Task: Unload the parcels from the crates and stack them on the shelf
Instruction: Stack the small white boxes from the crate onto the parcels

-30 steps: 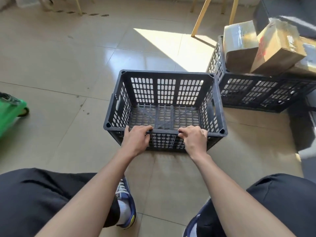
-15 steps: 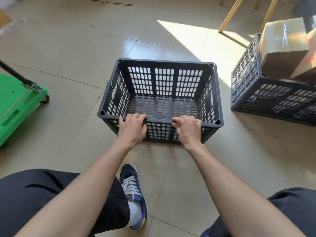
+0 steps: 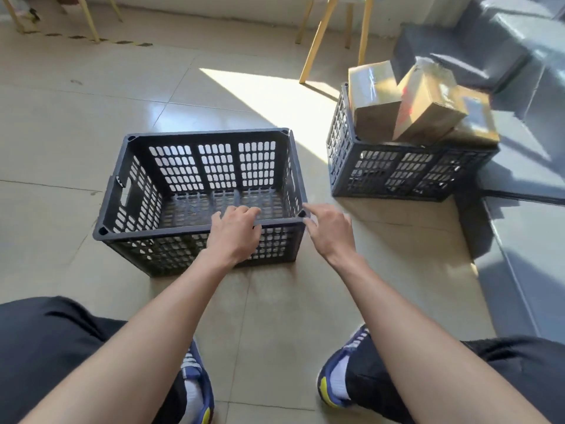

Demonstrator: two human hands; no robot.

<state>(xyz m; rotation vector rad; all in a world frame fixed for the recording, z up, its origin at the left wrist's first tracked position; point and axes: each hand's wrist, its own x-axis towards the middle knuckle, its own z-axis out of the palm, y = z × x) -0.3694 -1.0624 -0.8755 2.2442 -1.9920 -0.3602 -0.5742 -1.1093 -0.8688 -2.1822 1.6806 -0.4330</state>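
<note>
An empty dark grey slatted crate (image 3: 128, 191) sits on the tiled floor in front of me. My left hand (image 3: 234, 234) lies over the crate's near rim, right of its middle, fingers curled over the edge. My right hand (image 3: 331, 229) is off the rim, just beside the crate's near right corner, fingers spread and holding nothing. A second dark crate (image 3: 397, 172) stands further right, loaded with cardboard parcels: one taped box (image 3: 371, 96) at the left, a tilted one (image 3: 428, 105) in the middle and another (image 3: 475, 123) behind it.
Grey cushioned seating or steps (image 3: 519, 87) fill the right side, close behind the loaded crate. Yellow wooden chair legs (image 3: 319, 38) stand on the floor beyond. My knees and blue shoes (image 3: 195, 384) are at the bottom. No shelf is in view.
The empty crate has slid to the left relative to me. My right hand has let go of its rim and opened beside the corner. The green cart at the left has left the view.
</note>
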